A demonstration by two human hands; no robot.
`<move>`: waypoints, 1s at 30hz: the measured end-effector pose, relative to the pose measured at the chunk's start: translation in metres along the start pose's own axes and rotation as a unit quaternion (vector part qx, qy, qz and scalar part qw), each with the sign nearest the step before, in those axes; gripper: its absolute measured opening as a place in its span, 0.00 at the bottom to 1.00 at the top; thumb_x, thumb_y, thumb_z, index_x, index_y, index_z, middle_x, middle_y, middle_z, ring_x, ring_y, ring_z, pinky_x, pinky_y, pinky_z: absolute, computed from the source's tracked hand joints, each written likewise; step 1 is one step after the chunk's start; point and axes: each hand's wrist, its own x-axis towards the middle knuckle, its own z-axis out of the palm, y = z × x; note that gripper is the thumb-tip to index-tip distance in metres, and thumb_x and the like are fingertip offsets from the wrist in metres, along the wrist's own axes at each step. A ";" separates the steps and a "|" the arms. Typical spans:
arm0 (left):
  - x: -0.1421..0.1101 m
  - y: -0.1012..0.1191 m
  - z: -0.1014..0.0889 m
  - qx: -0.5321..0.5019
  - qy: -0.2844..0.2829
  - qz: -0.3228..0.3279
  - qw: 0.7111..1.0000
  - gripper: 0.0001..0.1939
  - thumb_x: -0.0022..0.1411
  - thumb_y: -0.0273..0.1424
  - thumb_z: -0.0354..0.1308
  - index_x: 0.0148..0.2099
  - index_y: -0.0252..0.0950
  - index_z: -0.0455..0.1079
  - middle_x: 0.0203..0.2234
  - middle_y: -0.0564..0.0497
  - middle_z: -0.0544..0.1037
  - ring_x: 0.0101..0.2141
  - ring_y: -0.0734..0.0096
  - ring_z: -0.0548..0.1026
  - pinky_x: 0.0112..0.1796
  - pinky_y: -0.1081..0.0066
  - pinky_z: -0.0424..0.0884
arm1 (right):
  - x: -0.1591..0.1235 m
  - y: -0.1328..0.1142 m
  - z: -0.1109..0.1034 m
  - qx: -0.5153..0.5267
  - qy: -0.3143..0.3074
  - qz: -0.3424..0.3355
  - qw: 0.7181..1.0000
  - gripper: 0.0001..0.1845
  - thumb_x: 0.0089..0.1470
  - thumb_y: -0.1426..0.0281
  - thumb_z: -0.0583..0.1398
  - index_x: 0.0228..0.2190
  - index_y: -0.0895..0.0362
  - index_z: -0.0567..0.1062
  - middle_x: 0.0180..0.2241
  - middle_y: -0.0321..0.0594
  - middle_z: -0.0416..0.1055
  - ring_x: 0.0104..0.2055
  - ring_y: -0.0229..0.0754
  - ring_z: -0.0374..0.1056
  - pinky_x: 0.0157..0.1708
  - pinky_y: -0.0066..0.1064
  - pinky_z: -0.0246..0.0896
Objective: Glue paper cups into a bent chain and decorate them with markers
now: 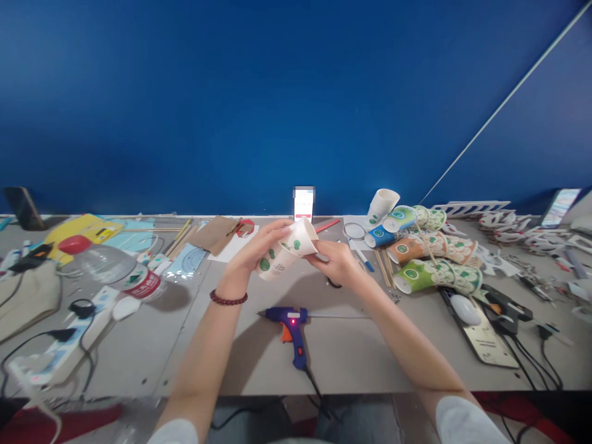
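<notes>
Both my hands are raised over the table in front of me with white paper cups printed with green leaves. My left hand (pixel 261 246), with a dark beaded bracelet at the wrist, is closed around the upper side of the cups. One paper cup (pixel 303 237) points its open end right. The other paper cup (pixel 276 265) lies lower left against it; whether they are joined or nested I cannot tell. Pinching the right cup's rim is my right hand (pixel 335 262). Below them a blue hot glue gun (pixel 289 317) lies on its side, red light lit, glue stick at its back.
A phone (pixel 304 203) leans on the blue wall. Right: a stack of paper cups (pixel 383 206), decorated cup stacks (pixel 437 275), a second glue gun (pixel 504 308) with cords. Left: a large plastic bottle (pixel 118 268), a power strip (pixel 76 336), cardboard (pixel 215 234).
</notes>
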 end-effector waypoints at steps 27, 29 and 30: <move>-0.001 -0.002 -0.003 0.064 0.001 -0.015 0.998 0.24 0.55 0.45 0.59 0.50 0.38 0.72 0.43 0.46 0.77 0.39 0.65 0.76 0.34 0.72 0.71 | 0.000 -0.003 -0.001 -0.018 0.003 -0.011 1.000 0.11 0.60 0.66 0.55 0.37 0.54 0.77 0.30 0.40 0.78 0.29 0.40 0.71 0.29 0.27 0.61; -0.001 -0.002 -0.003 0.068 0.000 -0.017 0.998 0.24 0.55 0.46 0.58 0.50 0.38 0.72 0.42 0.46 0.77 0.38 0.65 0.76 0.33 0.73 0.71 | 0.000 -0.002 0.000 -0.017 0.002 -0.011 1.000 0.11 0.60 0.66 0.55 0.37 0.54 0.77 0.30 0.40 0.78 0.29 0.40 0.71 0.28 0.27 0.60; -0.001 -0.001 -0.003 0.070 0.001 -0.017 0.997 0.24 0.55 0.45 0.58 0.50 0.38 0.72 0.42 0.46 0.77 0.37 0.66 0.76 0.32 0.73 0.71 | -0.001 -0.002 0.000 -0.016 0.002 -0.013 1.000 0.11 0.60 0.66 0.55 0.37 0.54 0.77 0.30 0.40 0.78 0.29 0.40 0.71 0.28 0.27 0.60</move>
